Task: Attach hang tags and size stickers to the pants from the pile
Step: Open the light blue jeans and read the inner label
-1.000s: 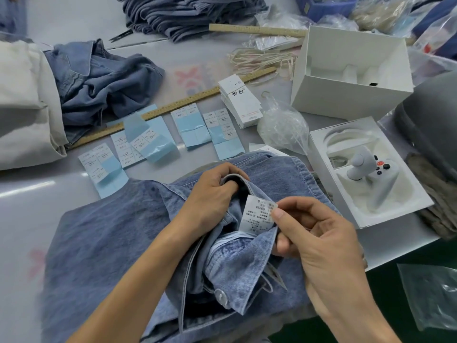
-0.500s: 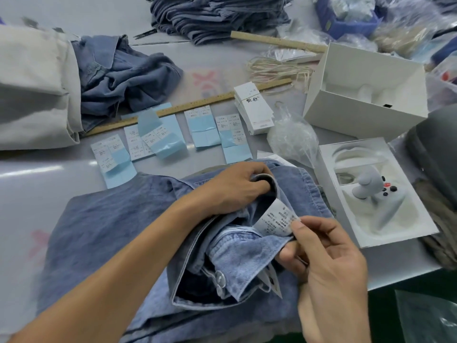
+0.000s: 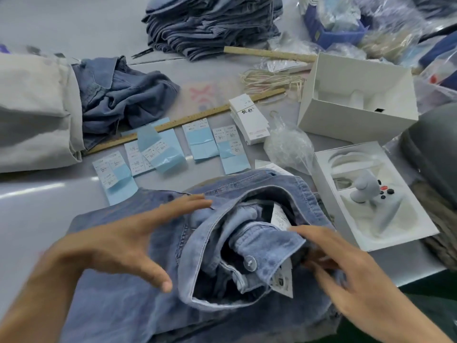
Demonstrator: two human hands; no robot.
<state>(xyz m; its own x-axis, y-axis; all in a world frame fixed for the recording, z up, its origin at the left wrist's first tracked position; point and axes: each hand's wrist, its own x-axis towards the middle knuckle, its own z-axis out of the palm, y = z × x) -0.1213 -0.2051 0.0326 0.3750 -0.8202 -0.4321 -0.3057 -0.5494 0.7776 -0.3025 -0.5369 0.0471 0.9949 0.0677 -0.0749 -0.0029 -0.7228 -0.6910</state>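
Both hands have let go of the waistband and care label: left hand [image 3: 118, 241] spread flat, fingers straight, over the denim pants [image 3: 148, 293]; right hand [image 3: 346, 276] blurred, fingers extended, touching the fly flap. Pants lie on the grey surface [image 3: 37, 214], waistband open, white care label [image 3: 280, 216] inside, print unreadable. Beyond the pants: blue-backed size stickers [image 3: 200, 137], hang tags [image 3: 249, 122] with handwritten characters, wooden ruler [image 3: 188, 120]. Right of the pants, a white box [image 3: 405, 219] holds a controller [image 3: 368, 191].
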